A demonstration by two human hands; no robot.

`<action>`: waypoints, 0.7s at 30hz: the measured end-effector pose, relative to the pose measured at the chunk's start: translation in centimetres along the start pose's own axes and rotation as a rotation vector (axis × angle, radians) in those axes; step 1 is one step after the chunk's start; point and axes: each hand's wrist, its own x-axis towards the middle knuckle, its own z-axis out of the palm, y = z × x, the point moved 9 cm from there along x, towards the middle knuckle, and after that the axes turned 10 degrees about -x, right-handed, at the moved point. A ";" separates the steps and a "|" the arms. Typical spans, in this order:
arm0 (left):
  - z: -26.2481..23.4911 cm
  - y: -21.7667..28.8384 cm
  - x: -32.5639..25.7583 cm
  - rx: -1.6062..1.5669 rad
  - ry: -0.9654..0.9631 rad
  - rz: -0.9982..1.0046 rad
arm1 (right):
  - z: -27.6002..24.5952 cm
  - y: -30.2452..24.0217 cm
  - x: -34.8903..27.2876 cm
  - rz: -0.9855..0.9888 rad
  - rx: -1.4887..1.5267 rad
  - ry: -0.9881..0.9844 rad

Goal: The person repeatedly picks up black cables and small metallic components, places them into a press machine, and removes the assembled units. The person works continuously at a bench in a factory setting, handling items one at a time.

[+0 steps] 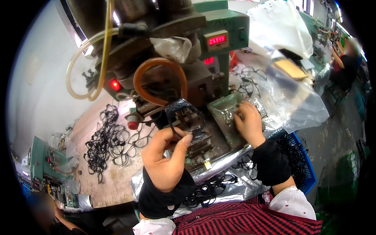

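My left hand (166, 158) pinches a black eyeglass frame (203, 122) between thumb and fingers, holding it up at the working area of a green press-like machine (231, 25). An orange-brown hose (138, 80) loops just above the frame. To the right, my right hand (250, 123) reaches into a green metal tray (216, 106) of small shiny metal parts (228, 116). Its fingers are curled together at the parts; whatever they pinch is too small to make out.
Black eyeglass frames (117, 145) lie heaped on the table at left. More frames (211, 190) rest on silvery sheeting near my lap. A blue basket (310, 176) of frames stands at right, below clear plastic bags (301, 113). A red button (133, 125) juts out beside the machine.
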 end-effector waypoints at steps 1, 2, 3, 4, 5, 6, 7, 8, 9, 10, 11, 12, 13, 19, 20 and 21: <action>0.2 0.0 0.0 -0.004 0.001 0.011 | 0.2 0.8 0.3 0.063 0.096 0.034; 0.4 -0.1 0.0 -0.007 0.003 0.021 | 0.7 1.7 0.1 0.129 0.090 -0.020; 0.4 -0.2 0.1 0.042 -0.007 0.026 | 1.1 2.2 0.0 0.188 0.088 -0.074; 0.1 -0.2 0.0 0.057 0.000 0.042 | 1.7 2.1 0.2 0.228 0.104 -0.126; 0.4 0.2 0.2 0.079 -0.048 0.078 | 1.7 0.9 0.4 0.142 0.114 -0.163; 0.7 0.7 0.2 0.103 -0.089 0.105 | 1.4 -0.1 0.1 0.005 -0.016 -0.050; 0.6 1.0 0.3 0.118 -0.086 0.088 | 1.9 -1.0 -0.2 -0.008 -0.108 -0.084; 0.6 1.4 0.2 0.133 -0.082 0.071 | 2.1 -1.9 -0.2 -0.023 -0.200 -0.115; 0.3 1.2 -0.1 0.117 -0.040 0.005 | 2.4 -2.0 -0.1 -0.016 -0.255 -0.155; 0.5 0.9 -0.7 0.130 -0.065 -0.007 | 2.6 -1.3 0.2 -0.004 -0.323 -0.192; 0.1 1.2 -1.6 0.164 -0.073 0.068 | 3.3 -0.5 0.2 0.004 -0.286 -0.140; 0.0 1.6 -2.8 0.199 -0.079 0.146 | 3.0 -0.8 0.2 -0.006 -0.240 -0.116; -0.4 2.1 -4.0 0.229 -0.066 0.249 | 2.6 -0.2 0.0 0.001 -0.213 -0.089; -13.7 1.6 -5.6 0.238 0.574 0.306 | 0.1 0.0 0.1 0.083 -0.035 0.018; -15.0 -0.1 -3.5 0.208 0.534 0.217 | 0.8 1.1 0.0 0.165 0.021 -0.039; -16.4 -2.7 -1.6 0.206 0.468 0.103 | 0.7 1.0 0.2 0.159 0.055 -0.029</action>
